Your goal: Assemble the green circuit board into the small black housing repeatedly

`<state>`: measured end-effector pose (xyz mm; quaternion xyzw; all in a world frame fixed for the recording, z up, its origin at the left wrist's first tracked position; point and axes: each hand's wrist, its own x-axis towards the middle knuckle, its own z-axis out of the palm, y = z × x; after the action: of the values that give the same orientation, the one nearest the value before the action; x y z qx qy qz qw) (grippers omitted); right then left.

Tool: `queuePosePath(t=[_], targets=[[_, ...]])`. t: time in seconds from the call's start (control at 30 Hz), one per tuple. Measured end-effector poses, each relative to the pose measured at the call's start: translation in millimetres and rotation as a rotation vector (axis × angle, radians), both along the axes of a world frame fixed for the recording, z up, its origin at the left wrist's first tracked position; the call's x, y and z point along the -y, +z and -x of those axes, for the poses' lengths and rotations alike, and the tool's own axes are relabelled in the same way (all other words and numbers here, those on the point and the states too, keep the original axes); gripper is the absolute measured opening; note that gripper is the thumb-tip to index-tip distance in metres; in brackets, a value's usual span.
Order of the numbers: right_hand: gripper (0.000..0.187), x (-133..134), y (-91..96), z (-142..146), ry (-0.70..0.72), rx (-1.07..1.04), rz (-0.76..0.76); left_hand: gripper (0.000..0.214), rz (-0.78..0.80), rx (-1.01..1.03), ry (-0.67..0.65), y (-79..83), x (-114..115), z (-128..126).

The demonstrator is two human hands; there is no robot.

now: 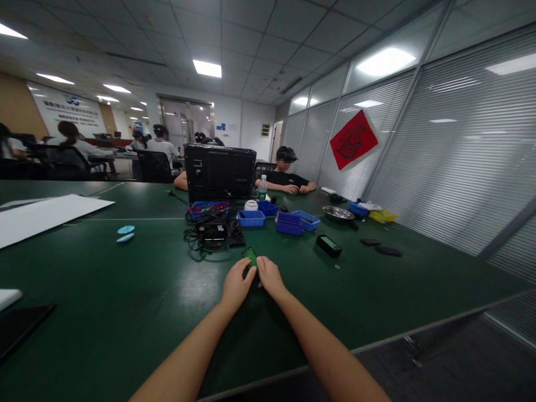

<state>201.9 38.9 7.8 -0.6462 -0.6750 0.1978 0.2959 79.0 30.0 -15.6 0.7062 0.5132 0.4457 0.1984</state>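
Between my two hands is a small green circuit board (250, 255), its far end showing beyond my fingers. My left hand (238, 281) grips the board's near left side, thumb toward the middle. From the right, my right hand (270, 276) closes on the same board. My fingers and palms hide the board's near end. Just beyond the hands stands a small black stand-like part (237, 233). To its left lies a black power box (213, 230) with tangled cables.
Blue bins (251, 218), a water bottle (262, 188) and a large black panel (220, 173) stand ahead. At right are a black case with a green top (329, 245) and a metal bowl (337, 213). Light-blue shells (125, 230) lie left. A person (287, 173) sits across the green table (146, 301).
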Motion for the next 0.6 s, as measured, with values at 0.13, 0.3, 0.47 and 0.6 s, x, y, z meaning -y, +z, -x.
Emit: queuePosePath(t=[0.13, 0.3, 0.47, 0.6], targets=[[0.038, -1.0, -0.8, -2.3, 0.017, 0.010, -0.044, 0.035, -0.044, -0.072, 0.029, 1.7, 3.4, -1.5], [0.039, -3.0, -6.7, -1.4, 0.079, -0.049, -0.076, 0.040, -0.029, -0.097, 0.146, 3.7, 4.8, 0.7], [0.039, -7.6, -11.8, -2.7, 0.241, -0.230, -0.027, 0.040, 0.020, -0.118, 0.236, 4.1, 2.2, 6.1], [0.037, -12.9, -15.1, -6.5, 0.245, -0.300, -0.022, 0.033, 0.067, -0.104, 0.274, 7.6, 0.0, 17.4]])
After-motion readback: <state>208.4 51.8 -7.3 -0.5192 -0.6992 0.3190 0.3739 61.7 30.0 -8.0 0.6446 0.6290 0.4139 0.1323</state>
